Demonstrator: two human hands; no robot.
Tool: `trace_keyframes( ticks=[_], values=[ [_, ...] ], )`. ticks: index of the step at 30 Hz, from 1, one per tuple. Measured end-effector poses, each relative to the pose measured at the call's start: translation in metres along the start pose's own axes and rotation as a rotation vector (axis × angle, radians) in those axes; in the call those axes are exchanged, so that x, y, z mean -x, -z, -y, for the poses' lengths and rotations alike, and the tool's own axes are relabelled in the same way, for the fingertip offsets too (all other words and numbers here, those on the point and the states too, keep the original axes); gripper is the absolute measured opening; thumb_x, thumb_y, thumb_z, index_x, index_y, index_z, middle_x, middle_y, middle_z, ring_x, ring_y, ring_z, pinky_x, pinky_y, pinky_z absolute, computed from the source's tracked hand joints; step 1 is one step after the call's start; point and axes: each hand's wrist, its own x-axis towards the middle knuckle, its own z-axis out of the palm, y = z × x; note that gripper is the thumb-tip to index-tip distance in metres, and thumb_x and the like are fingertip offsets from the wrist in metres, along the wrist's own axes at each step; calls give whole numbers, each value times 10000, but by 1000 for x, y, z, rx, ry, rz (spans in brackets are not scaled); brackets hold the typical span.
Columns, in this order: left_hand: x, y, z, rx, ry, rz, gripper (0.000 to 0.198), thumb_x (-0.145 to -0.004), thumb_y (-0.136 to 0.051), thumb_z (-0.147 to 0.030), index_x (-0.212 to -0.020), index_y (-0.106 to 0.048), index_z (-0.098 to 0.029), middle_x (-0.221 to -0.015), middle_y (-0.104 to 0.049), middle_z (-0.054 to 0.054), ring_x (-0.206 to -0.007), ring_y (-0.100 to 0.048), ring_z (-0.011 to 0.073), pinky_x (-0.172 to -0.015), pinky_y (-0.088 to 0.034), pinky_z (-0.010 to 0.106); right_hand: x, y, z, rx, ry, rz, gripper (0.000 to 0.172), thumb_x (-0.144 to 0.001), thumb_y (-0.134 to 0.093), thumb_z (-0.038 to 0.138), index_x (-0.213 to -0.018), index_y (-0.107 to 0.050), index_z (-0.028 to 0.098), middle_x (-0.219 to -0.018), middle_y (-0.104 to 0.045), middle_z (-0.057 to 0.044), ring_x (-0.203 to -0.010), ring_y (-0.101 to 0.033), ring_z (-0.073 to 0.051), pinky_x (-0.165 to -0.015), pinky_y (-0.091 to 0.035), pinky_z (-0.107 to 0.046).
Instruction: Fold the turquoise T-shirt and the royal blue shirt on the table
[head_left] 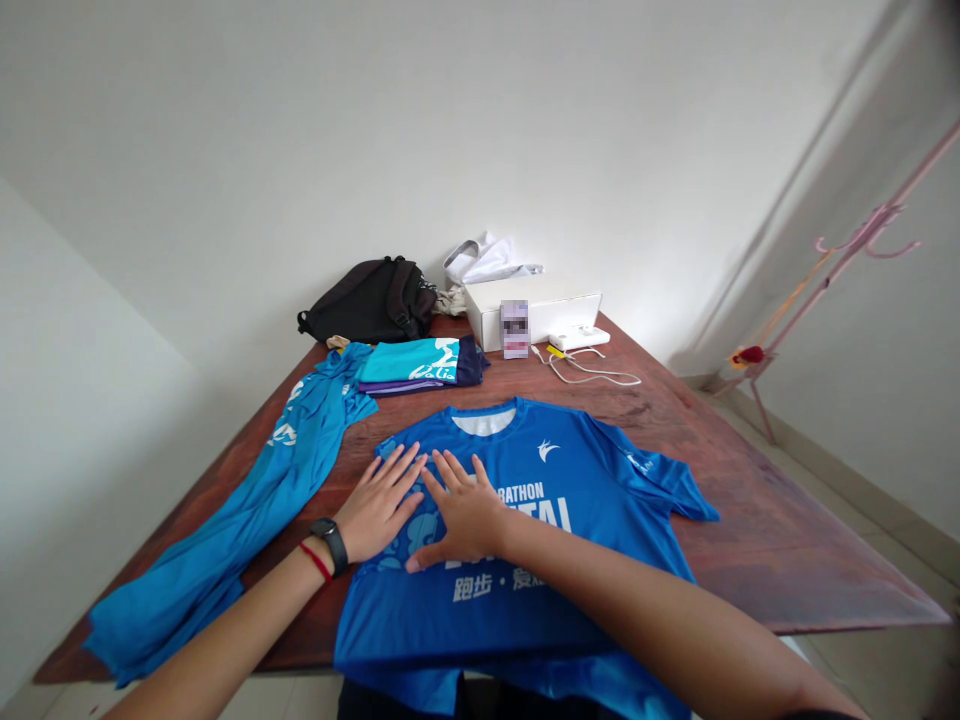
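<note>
A blue T-shirt (615,520) with white lettering lies front side up on the table, its collar pointing away from me and its hem hanging over the near edge. Its right sleeve is spread out; on the left, the sleeve does not show beyond the body, and I cannot tell how it lies. My left hand (379,510), with a black watch and red cord at the wrist, rests flat on the shirt's left side. Close beside it, my right hand (465,510) presses on the chest with fingers spread. Neither hand grips anything.
Left of the shirt lies a crumpled lighter-blue garment (262,510). Behind are a folded clothes stack (416,363), a black backpack (367,300), a white box (555,300), a small packet (515,330) and a white power strip (581,338) with cable. A pink coat stand (825,285) stands right of the wooden table (787,560).
</note>
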Motion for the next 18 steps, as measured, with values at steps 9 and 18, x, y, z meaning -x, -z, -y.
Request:
trace_keyframes(
  ticks=[9,18],
  values=[
    [-1,4,-2,-5,21,44,592,-1056,-309,-498,-1596,-204,-280,-1647,-241,59,-1517,-206,299,-1198,-252,552,-1,-1,-1,-12,12,-15,1225,-737,-420,903,-1608,-43,128,-1652,100,-132,-1525,139,-323,-1169,98,-640],
    [0,5,-6,13,-1,1,618,-1046,-330,-503,-1602,-192,-271,-1649,-237,69,-1517,-201,312,-1203,-231,556,-1,1,1,16,-10,14,1207,-753,-436,884,-1611,-1,155,-1655,122,-110,-1518,160,-327,-1181,109,-609]
  ],
)
